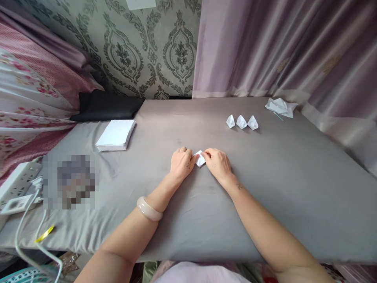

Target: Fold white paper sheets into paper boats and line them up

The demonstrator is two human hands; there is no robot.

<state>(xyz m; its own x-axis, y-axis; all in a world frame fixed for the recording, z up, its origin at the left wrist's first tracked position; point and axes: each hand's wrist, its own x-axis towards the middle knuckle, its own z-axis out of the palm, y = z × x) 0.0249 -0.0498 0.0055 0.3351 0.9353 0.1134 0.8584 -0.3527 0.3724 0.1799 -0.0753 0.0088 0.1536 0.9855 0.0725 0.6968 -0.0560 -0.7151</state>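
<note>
Between my two hands, at the middle of the table, is a small folded piece of white paper (200, 160), shaped like a diamond. My left hand (183, 162) pinches its left corner, the thumb pressed on the paper. On the opposite corner, my right hand (217, 163) grips with thumb and curled fingers. Both hands rest low at the cloth, and the fingertips partly cover the paper's sides. Farther off to the right, three folded white paper pieces (241, 122) stand in a row.
A stack of white paper (116, 135) lies at the left, before a black folded item (107, 105). More white paper (281, 107) sits at the back right. A power strip (19, 182) with cables is at the left edge, beside a blurred patch. Grey cloth (294, 177) covers the table.
</note>
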